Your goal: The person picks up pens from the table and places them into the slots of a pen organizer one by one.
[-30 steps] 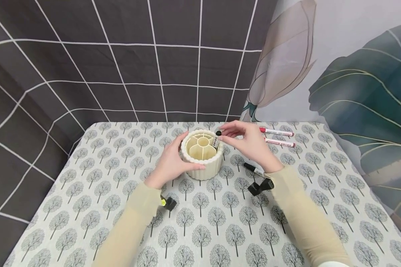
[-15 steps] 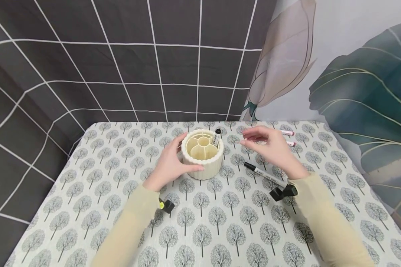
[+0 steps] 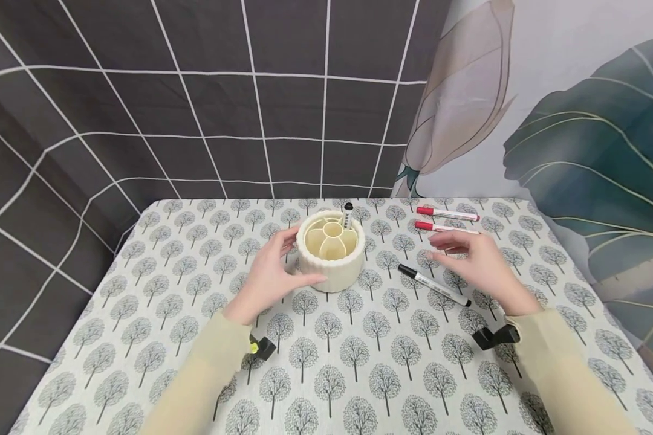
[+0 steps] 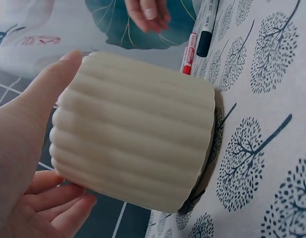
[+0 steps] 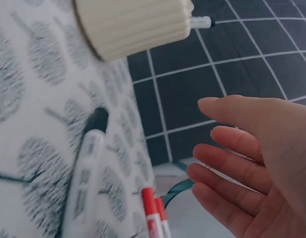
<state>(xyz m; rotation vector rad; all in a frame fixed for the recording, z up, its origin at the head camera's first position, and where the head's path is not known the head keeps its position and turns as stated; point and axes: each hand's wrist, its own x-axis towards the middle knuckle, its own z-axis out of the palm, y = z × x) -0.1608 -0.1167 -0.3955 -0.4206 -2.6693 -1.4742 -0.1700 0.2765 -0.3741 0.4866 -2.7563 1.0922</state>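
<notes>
Cream and ribbed, the holder (image 3: pixel 349 272) sits between the thumb and curved fingers of the left hand (image 3: pixel 266 275). Fingers of the right hand (image 3: pixel 479 263) hang loosely spread over the desk (image 3: pixel 354 393), thumb apart. One black-capped pen (image 3: pixel 347 215) stands in the holder's back right, poking above the rim. Between the hands, a second black pen (image 3: pixel 436 286) lies slantwise; beyond it, two red pens (image 3: pixel 448 214) lie roughly side by side. Dark gridded cloth (image 3: pixel 285 106) hangs behind.

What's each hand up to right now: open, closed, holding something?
Left hand: holding the cream pen holder.
Right hand: open, holding nothing.
</notes>
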